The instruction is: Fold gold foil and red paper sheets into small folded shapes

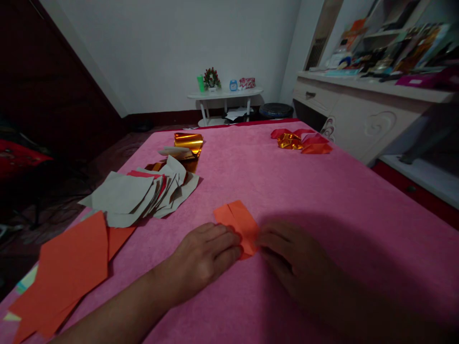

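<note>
A small folded orange paper (235, 220) lies on the pink cloth (287, 191) near the front. My left hand (204, 255) rests flat on the cloth, fingertips pressing the paper's near left edge. My right hand (290, 260) is in shadow on the paper's right, its fingers closed on the near right corner. Both hands touch the same sheet.
A fan of grey-backed sheets (143, 196) lies to the left, and a stack of orange sheets (68, 267) at the near left edge. Gold foil (188, 142) sits behind them. Folded red and gold pieces (301, 142) lie far right. A cabinet (358, 114) stands along the right.
</note>
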Demonstrator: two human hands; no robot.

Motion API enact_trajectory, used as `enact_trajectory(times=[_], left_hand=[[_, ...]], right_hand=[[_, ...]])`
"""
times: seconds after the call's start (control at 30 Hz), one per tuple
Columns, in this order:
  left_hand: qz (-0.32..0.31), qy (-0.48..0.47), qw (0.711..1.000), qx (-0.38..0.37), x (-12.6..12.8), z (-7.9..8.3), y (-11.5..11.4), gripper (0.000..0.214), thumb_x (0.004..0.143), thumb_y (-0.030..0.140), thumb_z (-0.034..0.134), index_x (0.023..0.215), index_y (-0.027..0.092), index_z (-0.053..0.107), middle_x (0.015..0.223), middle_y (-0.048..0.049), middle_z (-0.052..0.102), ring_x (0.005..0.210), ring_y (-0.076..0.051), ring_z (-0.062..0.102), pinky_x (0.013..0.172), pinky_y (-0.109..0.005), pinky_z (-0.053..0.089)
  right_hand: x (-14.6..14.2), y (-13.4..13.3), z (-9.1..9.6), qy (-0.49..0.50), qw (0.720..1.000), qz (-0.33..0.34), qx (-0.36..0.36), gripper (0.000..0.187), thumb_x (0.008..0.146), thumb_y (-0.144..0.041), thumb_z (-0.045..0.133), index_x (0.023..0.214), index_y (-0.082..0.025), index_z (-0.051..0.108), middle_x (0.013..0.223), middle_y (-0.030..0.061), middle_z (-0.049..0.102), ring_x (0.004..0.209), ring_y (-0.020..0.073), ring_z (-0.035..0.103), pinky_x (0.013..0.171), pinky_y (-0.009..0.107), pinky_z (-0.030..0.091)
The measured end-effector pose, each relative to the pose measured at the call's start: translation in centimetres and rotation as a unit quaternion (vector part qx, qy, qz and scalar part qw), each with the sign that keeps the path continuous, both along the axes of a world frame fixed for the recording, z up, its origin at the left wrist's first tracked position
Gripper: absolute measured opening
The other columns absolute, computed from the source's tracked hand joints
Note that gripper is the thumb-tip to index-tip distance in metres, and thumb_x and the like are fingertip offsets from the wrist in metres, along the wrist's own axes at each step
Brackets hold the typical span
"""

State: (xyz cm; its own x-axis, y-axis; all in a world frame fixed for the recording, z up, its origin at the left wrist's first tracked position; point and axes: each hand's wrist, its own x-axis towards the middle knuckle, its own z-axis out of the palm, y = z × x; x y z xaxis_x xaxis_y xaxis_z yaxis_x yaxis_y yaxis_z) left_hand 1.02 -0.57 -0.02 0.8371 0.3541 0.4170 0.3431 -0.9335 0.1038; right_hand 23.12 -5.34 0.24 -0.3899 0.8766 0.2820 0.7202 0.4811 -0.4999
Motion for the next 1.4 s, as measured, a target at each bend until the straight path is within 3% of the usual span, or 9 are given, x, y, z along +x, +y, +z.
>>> enact_trajectory(times=[0.13,0.27,0.43,0.63,0.83,1.03,1.4], left_hand=[[-0.022,-0.018,0.998,-0.059,-0.2,-0.1,0.8,0.014,0.092,0.015,0.048,0.096,0.017,0.061,0.100,-0.0045,0.068,0.091,-0.015,0.061,0.078,-0.030,0.048],[-0.052,-0.041,0.994,-0.086,-0.4,-0.3,1.4,0.017,0.092,0.014,0.046,0.099,0.018,0.061,0.102,-0.0051,0.068,0.094,-0.015,0.062,0.084,-0.030,0.048],[-0.062,-0.041,0.989,-0.127,-0.3,-0.4,1.8,0.018,0.091,0.013,0.046,0.098,0.018,0.061,0.102,-0.0051,0.067,0.096,-0.015,0.061,0.087,-0.031,0.047],[-0.040,-0.044,0.983,-0.172,-0.2,-0.3,1.9,0.013,0.089,0.018,0.052,0.098,0.016,0.061,0.100,-0.0064,0.065,0.095,-0.016,0.059,0.085,-0.031,0.046],[-0.022,-0.087,0.969,-0.230,0.3,-0.3,2.0,0.008,0.088,0.018,0.055,0.085,0.015,0.062,0.091,-0.0056,0.063,0.086,-0.015,0.057,0.079,-0.030,0.045],[0.047,-0.104,0.956,-0.271,0.9,-0.6,1.8,0.017,0.086,0.023,0.057,0.071,0.015,0.058,0.079,-0.0037,0.058,0.078,-0.014,0.053,0.073,-0.029,0.042],[0.089,-0.096,0.943,-0.304,1.2,-0.1,1.2,0.017,0.083,0.017,0.055,0.068,0.016,0.049,0.079,-0.0027,0.054,0.080,-0.015,0.050,0.074,-0.030,0.040]], right_hand=[[0.2,-0.8,-0.4,0.000,0.999,0.019,0.030,0.027,0.086,-0.007,0.042,0.094,-0.018,0.066,0.095,0.0077,0.064,0.085,0.0189,0.057,0.077,0.035,0.050],[0.5,-1.3,-1.3,-0.047,0.994,0.041,0.094,0.032,0.087,-0.005,0.042,0.105,-0.017,0.065,0.102,0.0096,0.065,0.093,0.0213,0.058,0.083,0.040,0.050],[0.5,-1.6,-1.6,-0.103,0.987,0.043,0.118,0.032,0.088,-0.005,0.041,0.104,-0.017,0.065,0.102,0.0100,0.065,0.092,0.0211,0.059,0.080,0.037,0.052],[0.3,-1.6,-0.8,-0.120,0.977,0.055,0.165,0.035,0.090,-0.006,0.034,0.100,-0.013,0.066,0.095,0.0114,0.066,0.086,0.0209,0.060,0.075,0.035,0.052],[0.2,-1.7,-1.3,-0.137,0.978,0.060,0.143,0.032,0.090,-0.008,0.036,0.104,-0.014,0.064,0.098,0.0110,0.065,0.089,0.0214,0.058,0.077,0.036,0.052],[0.3,-1.8,-1.1,-0.133,0.978,0.061,0.146,0.034,0.090,-0.008,0.034,0.106,-0.012,0.063,0.100,0.0113,0.064,0.089,0.0221,0.057,0.078,0.036,0.051],[0.3,-1.7,-1.1,-0.135,0.976,0.054,0.161,0.033,0.088,-0.005,0.035,0.105,-0.012,0.062,0.102,0.0111,0.063,0.090,0.0220,0.057,0.077,0.035,0.051]])
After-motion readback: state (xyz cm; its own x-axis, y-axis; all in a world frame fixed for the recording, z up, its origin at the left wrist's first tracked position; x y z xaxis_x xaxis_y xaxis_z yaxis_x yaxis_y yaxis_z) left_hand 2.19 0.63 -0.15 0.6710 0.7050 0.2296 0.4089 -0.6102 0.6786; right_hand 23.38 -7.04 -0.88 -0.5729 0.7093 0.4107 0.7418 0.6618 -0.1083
